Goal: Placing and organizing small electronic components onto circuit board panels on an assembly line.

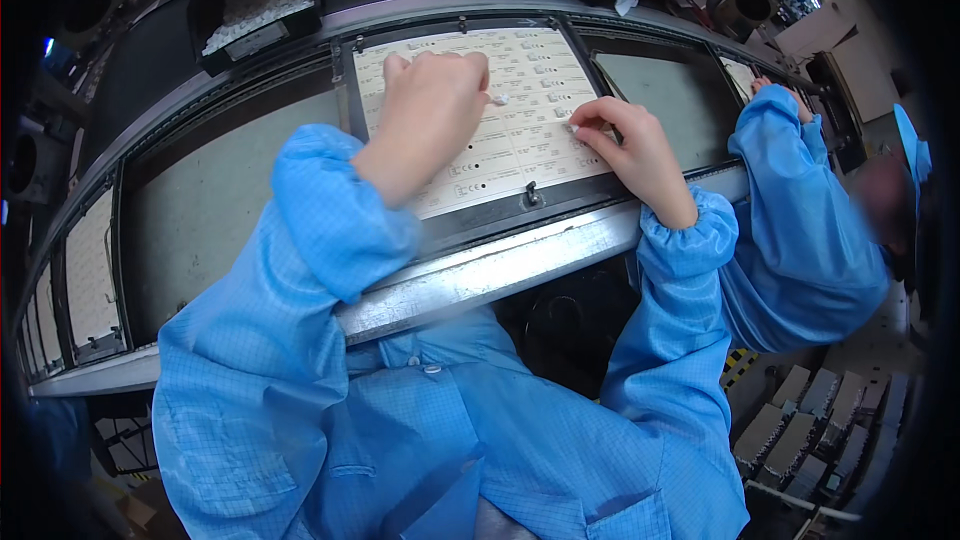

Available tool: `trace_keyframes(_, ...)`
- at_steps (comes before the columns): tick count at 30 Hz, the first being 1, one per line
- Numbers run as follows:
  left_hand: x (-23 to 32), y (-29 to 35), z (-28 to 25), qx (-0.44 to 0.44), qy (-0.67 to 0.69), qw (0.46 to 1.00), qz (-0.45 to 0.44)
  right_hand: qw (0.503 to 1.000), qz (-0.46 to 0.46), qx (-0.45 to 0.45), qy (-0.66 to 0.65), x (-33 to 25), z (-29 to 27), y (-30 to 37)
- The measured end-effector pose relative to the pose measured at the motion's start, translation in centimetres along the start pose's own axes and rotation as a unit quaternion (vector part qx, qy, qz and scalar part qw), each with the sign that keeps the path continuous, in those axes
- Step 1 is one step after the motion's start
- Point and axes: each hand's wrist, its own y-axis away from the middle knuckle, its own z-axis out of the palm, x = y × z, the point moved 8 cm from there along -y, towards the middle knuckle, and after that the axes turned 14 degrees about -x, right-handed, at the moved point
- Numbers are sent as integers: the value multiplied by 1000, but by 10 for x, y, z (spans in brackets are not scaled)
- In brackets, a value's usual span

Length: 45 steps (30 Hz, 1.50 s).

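Observation:
A cream printed panel (pixel 530 140) with rows of small markings and dark holes lies in a dark frame in front of me. My left hand (pixel 428 115) is over its left half, fingers curled in; what they hold is hidden. A small white piece (pixel 501 99) shows right beside those fingers, and I cannot tell whether they grip it. At the panel's right edge, my right hand (pixel 635 145) pinches a tiny white part (pixel 574 128) between thumb and forefinger.
A black bin (pixel 262 35) of small white parts stands beyond the panel to the left. A metal rail (pixel 480 275) runs along the near edge. More framed panels (pixel 92 270) sit at far left. A co-worker in blue (pixel 800 230) works close on my right. Stacked strips (pixel 810 420) lie lower right.

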Motion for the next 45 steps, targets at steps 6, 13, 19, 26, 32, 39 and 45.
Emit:
trace_keyframes(6,-11,11,-30,42,109,991,67,1000,-7,-4,28,-5,4,-9)
trace_keyframes(13,-13,21,-23,-27,143,989,34,985,-22,-37,165,-15,7,-14)
trace_keyframes(19,-18,45,-25,-9,171,983,71,974,56,-71,209,-20,19,-19)
trace_keyframes(26,-16,74,-34,101,-23,982,157,947,16,-118,300,-33,24,-31)
trace_keyframes(32,-9,74,-5,157,-144,969,129,978,-46,-63,193,-40,14,-34)
trace_keyframes(39,-1,84,3,141,-162,963,163,989,-66,-83,104,-24,42,-92)
trace_keyframes(45,5,77,-1,84,-159,969,172,997,11,-81,18,-10,44,-99)
